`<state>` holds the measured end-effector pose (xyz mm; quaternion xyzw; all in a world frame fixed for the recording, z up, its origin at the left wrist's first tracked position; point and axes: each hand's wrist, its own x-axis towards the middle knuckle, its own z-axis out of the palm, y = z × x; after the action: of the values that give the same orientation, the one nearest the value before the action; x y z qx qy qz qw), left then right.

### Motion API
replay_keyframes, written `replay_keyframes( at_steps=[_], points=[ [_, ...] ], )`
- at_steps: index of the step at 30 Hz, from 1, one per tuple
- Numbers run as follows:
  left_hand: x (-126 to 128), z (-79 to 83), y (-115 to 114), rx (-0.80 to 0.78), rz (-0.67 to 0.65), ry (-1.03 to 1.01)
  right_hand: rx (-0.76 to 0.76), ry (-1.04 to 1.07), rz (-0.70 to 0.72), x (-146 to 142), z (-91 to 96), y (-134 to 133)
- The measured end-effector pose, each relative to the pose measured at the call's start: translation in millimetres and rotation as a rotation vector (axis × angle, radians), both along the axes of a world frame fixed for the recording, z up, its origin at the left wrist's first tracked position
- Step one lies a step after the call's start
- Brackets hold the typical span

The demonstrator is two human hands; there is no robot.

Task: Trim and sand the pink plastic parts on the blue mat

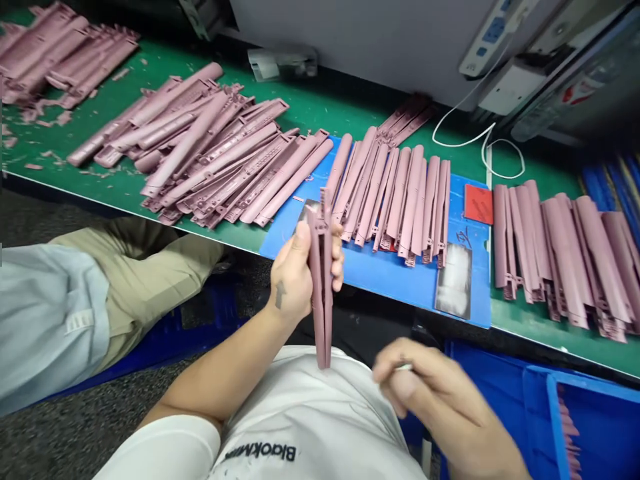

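Green desk [320,110] with a flat blue mat [380,273] under rows of pink plastic strips [400,193]. In front of the mat, the left hand [295,277] has its grip closed round one long pink plastic strip [320,293], held upright; the blurred right hand [440,400] appears to pinch a small white item [404,367]. Keeping the strip steady probably matters most.

Before me a green bench [320,110] runs under a grey panel [360,40]; below, dark speckled floor [65,433] and a blue crate [590,413].

The white shirt [310,427] bears dark print, seen upside down, beginning "Black", its remaining letters unclear; a handwritten mark on the blue mat [380,273] is illegible.
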<state>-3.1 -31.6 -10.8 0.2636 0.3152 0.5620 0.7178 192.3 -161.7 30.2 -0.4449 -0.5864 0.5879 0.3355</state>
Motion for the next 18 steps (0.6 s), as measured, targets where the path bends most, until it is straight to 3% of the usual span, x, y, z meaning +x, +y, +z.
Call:
replay_keyframes(
  at_steps=[4,7,11,18],
  points=[
    [1.1,7.7,-14.9,-0.139,-0.108,0.053,0.524,-0.504,-0.201,13.2,4.5,28.4],
    [5.3,9.7,-28.6,-0.228,-0.161,0.103,0.773,-0.819,-0.215,9.1,-5.4,58.3],
    [5.3,9.7,-36.9,-0.254,-0.174,0.168,0.936,-1.011,-0.201,-1.3,-14.7,79.1],
    [4.8,9.2,-39.5,-0.254,-0.232,0.23,1.124,-1.124,-0.26,-4.6,-16.8,91.1]
  ],
)
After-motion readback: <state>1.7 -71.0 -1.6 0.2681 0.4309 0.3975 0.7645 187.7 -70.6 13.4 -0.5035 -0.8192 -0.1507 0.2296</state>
